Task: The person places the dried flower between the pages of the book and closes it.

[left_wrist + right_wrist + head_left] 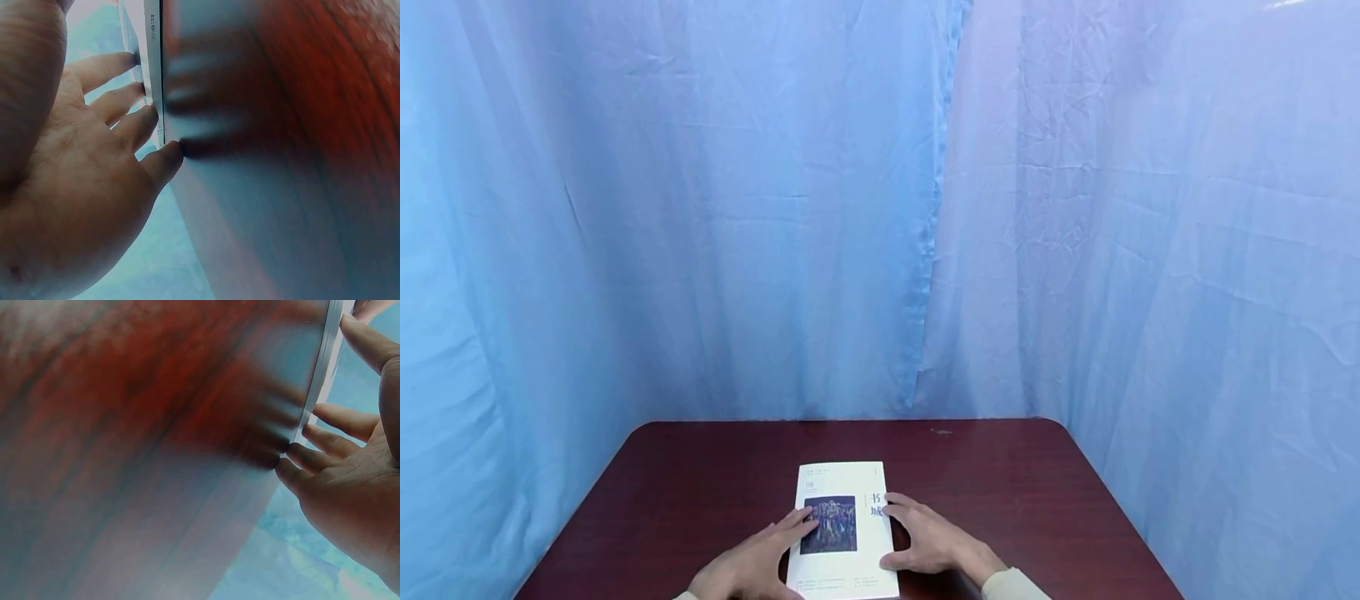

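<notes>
A white book [842,527] with a dark picture and blue lettering on its cover lies flat near the table's front edge. My left hand [748,565] is at its left side, with extended fingertips over the cover and picture. On the opposite side, my right hand [934,542] touches the right edge with spread fingers, its thumb near the lower right. In the left wrist view, the fingers of the left hand [94,162] meet the thin book edge [154,69]. The right wrist view has the right hand's fingertips [319,412] against the other edge and the tabletop.
The dark red-brown wooden table [700,483] has rounded far corners. Blue curtains [820,250] hang behind it and along both sides. A small pale mark [940,432] shows near the table's back edge.
</notes>
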The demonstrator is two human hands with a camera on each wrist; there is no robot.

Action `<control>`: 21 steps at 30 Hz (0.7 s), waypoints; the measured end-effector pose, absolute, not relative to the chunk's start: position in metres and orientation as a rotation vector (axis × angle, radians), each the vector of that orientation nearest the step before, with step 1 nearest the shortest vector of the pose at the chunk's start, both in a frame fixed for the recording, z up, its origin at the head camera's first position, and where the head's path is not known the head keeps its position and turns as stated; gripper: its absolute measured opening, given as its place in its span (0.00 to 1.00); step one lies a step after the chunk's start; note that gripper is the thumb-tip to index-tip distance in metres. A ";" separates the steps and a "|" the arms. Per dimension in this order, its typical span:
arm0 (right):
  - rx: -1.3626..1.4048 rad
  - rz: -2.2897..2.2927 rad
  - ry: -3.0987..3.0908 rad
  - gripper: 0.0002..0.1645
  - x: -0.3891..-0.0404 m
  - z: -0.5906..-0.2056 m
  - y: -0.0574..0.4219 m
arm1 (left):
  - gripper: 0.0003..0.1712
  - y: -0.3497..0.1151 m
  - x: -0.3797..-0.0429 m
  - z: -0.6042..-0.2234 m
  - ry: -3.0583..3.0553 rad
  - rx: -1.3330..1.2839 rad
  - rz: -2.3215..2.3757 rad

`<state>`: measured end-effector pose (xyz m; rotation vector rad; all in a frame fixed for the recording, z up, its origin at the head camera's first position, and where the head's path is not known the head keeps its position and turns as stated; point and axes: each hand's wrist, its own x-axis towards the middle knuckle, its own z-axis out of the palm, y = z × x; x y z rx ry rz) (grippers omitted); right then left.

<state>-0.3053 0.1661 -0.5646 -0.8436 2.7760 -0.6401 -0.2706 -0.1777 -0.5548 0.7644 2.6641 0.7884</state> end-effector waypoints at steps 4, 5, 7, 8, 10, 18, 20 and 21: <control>-0.826 -0.644 2.766 0.50 -0.304 -0.565 0.166 | 0.62 -0.177 -0.269 -0.555 2.666 0.712 0.803; -0.828 -0.644 2.768 0.49 -0.303 -0.565 0.167 | 0.61 -0.177 -0.269 -0.555 2.675 0.695 0.805; -0.848 -0.649 2.773 0.48 -0.302 -0.565 0.167 | 0.60 -0.177 -0.268 -0.557 2.693 0.673 0.829; -0.862 -0.650 2.779 0.47 -0.301 -0.565 0.167 | 0.59 -0.178 -0.268 -0.557 2.709 0.663 0.842; -0.884 -0.655 2.795 0.47 -0.300 -0.564 0.167 | 0.56 -0.180 -0.268 -0.559 2.746 0.668 0.883; -0.890 -0.725 2.927 0.46 -0.301 -0.559 0.173 | 0.50 -0.192 -0.275 -0.562 2.922 0.670 0.984; -0.883 -0.770 2.955 0.44 -0.302 -0.558 0.175 | 0.49 -0.195 -0.275 -0.561 2.962 0.656 0.978; -0.878 -0.787 2.967 0.43 -0.302 -0.557 0.177 | 0.49 -0.197 -0.275 -0.561 2.975 0.648 0.968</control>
